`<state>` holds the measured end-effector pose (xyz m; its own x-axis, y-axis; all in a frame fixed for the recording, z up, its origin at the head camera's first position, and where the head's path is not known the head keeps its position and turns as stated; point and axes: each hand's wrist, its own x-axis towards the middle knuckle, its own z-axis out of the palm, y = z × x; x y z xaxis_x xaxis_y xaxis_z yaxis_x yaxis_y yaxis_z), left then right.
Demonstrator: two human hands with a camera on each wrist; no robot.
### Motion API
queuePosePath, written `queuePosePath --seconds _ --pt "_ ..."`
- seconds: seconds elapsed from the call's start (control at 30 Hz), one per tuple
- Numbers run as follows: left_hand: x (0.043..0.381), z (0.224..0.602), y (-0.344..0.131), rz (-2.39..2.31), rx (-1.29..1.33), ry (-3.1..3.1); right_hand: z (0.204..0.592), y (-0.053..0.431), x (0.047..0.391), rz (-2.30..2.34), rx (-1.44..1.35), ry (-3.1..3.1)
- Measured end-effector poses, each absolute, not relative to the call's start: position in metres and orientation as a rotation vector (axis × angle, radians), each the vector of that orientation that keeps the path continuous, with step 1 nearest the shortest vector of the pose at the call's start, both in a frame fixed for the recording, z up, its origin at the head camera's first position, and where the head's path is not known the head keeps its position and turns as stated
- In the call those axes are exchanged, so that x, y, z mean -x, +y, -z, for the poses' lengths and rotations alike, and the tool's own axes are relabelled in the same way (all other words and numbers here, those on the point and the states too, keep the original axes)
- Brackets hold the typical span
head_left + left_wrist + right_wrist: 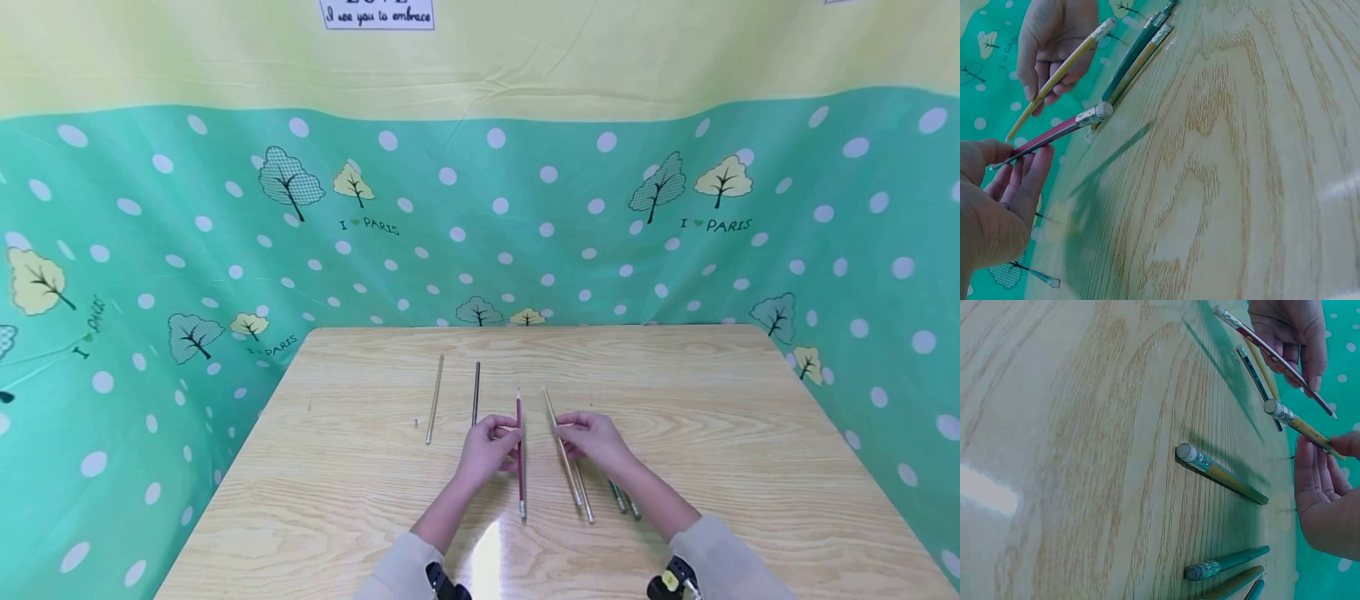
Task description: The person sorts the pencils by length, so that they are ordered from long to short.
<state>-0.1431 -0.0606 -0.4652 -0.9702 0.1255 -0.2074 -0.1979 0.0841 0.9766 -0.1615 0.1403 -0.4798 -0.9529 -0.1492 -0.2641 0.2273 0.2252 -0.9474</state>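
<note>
Between thumb and fingers, my left hand (482, 454) pinches a red pencil (521, 475), its silver ferrule and white eraser pointing toward me and its sharpened tip away. My right hand (597, 440) pinches a yellow pencil (568, 467), eraser end also toward me. Both pencils are raised off the table, as the wrist views show. Under the right hand lies another yellow pencil (1232, 480). A dark pencil (476, 385) lies just beyond the left hand, partly hidden by it. Farther left is a yellow pencil (435, 402) lying flat.
Beside my right forearm lie several pencils, among them a green one (1238, 559) and a yellow one (1235, 586). A small light bit (416, 423) sits near the left yellow pencil. Around the wooden table (337, 517) hangs a green dotted cloth (420, 275).
</note>
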Motion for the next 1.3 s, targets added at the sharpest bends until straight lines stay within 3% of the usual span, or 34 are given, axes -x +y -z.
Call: queuePosePath --seconds 0.4,0.77,1.3 --pt "0.141 0.461 -0.059 -1.997 0.083 2.138 0.479 0.142 0.162 1.852 -0.082 2.138" --pt "0.156 0.495 -0.06 -1.99 0.118 2.15 0.483 0.143 0.162 1.867 -0.064 2.127" --pt "0.161 0.497 -0.059 -1.997 0.124 2.15 0.484 0.14 0.163 1.899 -0.105 2.13"
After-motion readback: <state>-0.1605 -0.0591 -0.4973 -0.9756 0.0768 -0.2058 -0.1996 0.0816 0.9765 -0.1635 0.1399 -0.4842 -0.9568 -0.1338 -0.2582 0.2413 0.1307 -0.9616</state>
